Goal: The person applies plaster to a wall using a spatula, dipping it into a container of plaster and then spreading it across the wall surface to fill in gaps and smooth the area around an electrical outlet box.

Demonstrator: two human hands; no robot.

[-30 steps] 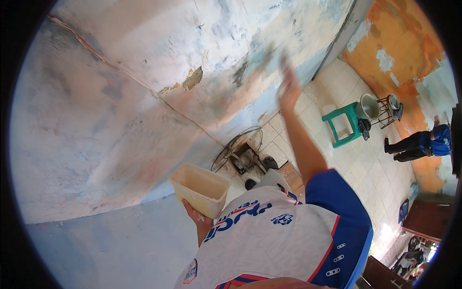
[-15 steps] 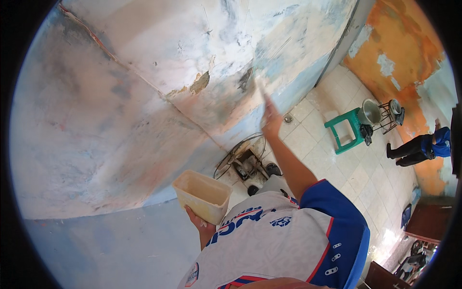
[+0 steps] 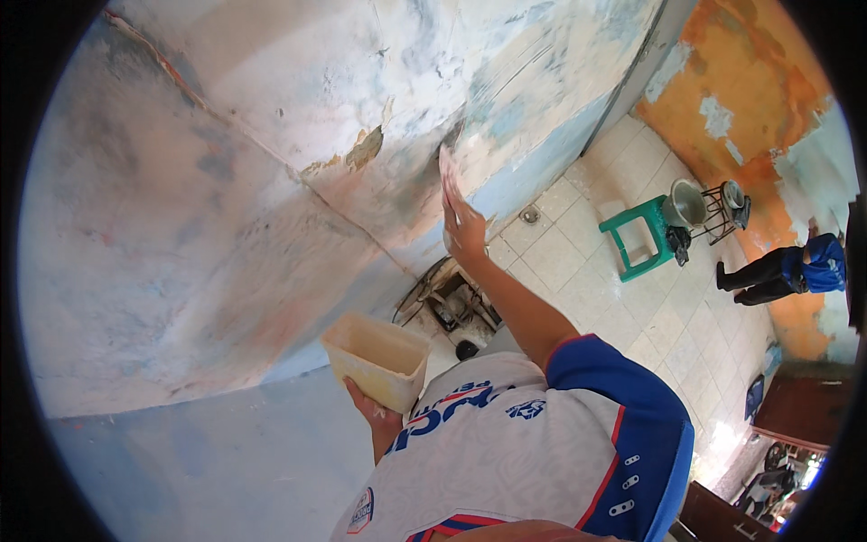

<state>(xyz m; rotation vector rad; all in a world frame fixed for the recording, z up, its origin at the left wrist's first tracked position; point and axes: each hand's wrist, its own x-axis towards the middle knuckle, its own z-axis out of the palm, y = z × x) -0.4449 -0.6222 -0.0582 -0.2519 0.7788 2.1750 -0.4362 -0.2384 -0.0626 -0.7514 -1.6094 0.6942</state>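
My left hand [image 3: 371,408] grips a cream rectangular plastic tub [image 3: 394,386] from below and its side, close to my body. The tub is tilted, and pale residue coats its inner walls. My right hand [image 3: 465,233] is stretched out to the patchy plastered wall [image 3: 262,212], its fingers closed round a flat, pale scraper [image 3: 449,173]. The scraper's tip meets the wall beside a dark grey damaged spot [image 3: 453,134]. To the left of it, a broken patch [image 3: 366,147] bares brownish material, and a long crack [image 3: 244,135] runs down the wall.
At the wall's foot lies an open box with cables [image 3: 449,303]. A green plastic stool [image 3: 639,242] and a grey bucket [image 3: 685,204] stand on the tiled floor [image 3: 578,262]. Another person in blue [image 3: 795,268] stands by the orange wall [image 3: 754,81].
My right hand has moved left along the wall, and the scraper is now near the dark spot. The tub in my left hand has hardly shifted.
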